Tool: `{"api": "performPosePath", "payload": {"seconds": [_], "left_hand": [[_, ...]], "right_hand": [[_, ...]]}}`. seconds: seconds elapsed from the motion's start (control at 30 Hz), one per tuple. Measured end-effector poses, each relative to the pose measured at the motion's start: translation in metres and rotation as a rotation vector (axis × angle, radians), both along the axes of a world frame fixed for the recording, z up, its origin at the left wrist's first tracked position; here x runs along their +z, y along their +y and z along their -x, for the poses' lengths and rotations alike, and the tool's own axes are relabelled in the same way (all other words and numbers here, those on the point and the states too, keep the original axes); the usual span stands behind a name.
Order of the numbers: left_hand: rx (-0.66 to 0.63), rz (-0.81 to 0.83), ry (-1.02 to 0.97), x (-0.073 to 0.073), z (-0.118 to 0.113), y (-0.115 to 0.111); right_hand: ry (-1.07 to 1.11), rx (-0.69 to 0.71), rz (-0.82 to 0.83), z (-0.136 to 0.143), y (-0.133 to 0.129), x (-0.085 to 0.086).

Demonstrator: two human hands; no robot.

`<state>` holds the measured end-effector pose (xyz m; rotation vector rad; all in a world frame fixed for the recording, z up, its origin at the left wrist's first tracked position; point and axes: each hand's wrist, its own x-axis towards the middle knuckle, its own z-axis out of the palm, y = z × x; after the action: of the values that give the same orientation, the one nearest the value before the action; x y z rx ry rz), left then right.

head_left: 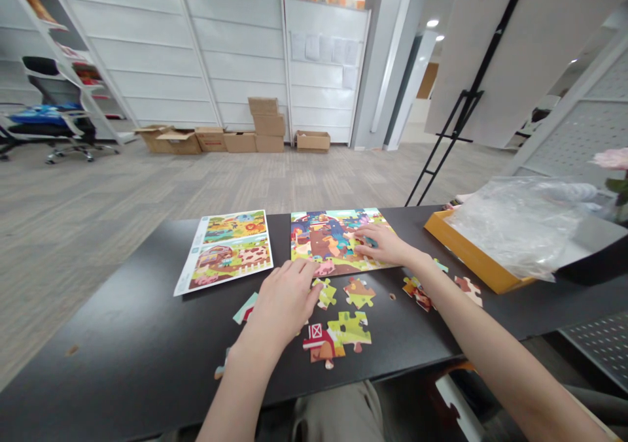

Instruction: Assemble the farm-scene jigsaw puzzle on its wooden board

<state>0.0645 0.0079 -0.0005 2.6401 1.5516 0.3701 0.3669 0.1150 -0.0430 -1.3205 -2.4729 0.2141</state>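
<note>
A farm-scene jigsaw puzzle lies partly put together in its tray near the table's far edge. Over its right half, my right hand has thumb and index finger around what looks like a puzzle piece, partly hidden by the fingers. My left hand rests at the puzzle's lower left edge, fingers stretched out and holding nothing visible. Beside its thumb lies a green puzzle piece. Closer to me are a brown-and-green piece and a joined cluster with a red barn.
A printed picture sheet lies left of the puzzle on the black table. More loose pieces sit beside my right forearm. At the right stands a yellow-edged box with clear plastic wrapping. An easel rises behind it.
</note>
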Motion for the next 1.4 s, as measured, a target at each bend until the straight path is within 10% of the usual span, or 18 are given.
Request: {"api": "performPosePath", "payload": {"seconds": [1.4], "left_hand": [[-0.008,0.006,-0.096,0.001,0.013,0.005]], "right_hand": [[0.110,0.073,0.014,-0.009,0.001,0.004]]}}
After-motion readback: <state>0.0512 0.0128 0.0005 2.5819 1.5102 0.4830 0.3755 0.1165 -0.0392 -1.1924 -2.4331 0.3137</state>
